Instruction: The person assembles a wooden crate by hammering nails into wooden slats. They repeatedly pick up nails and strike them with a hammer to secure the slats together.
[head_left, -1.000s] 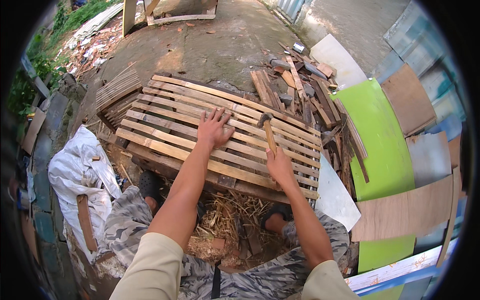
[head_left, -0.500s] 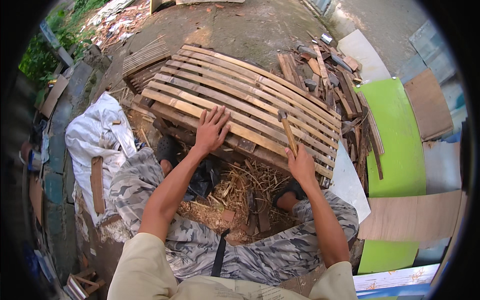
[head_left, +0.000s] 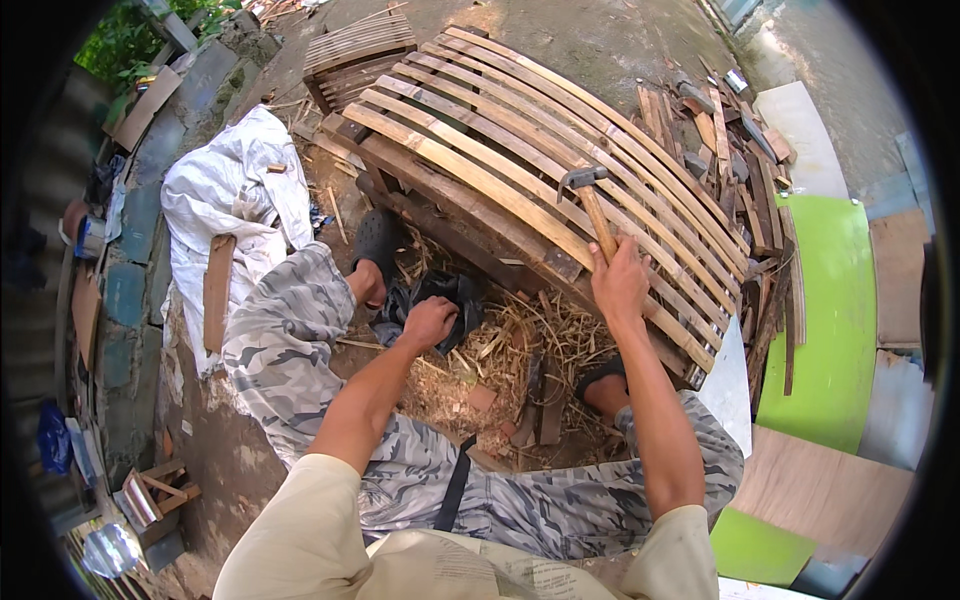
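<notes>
A low bench [head_left: 480, 165] topped with spaced bamboo slats stands in front of my legs, its near rail of dark wood. My right hand [head_left: 620, 278] is closed round the wooden handle of a hammer [head_left: 598, 215]; the hammer's metal head lies over the slats. My left hand [head_left: 432, 322] is down at a crumpled black plastic bag [head_left: 462, 300] between my feet. Its fingers curl in at the bag's opening, and whatever they grip is hidden.
Bamboo shavings [head_left: 530, 330] litter the ground between my feet. A white sack [head_left: 225, 190] with a wood strip on it lies left. A smaller slatted bench [head_left: 355, 50] stands beyond. Scrap wood [head_left: 760, 190] is heaped at the right, beside a bright green panel [head_left: 825, 320].
My left hand has left the bench's slats and moved down to the black bag. The right hand still holds the hammer. The view has shifted, so the bench appears higher and further right.
</notes>
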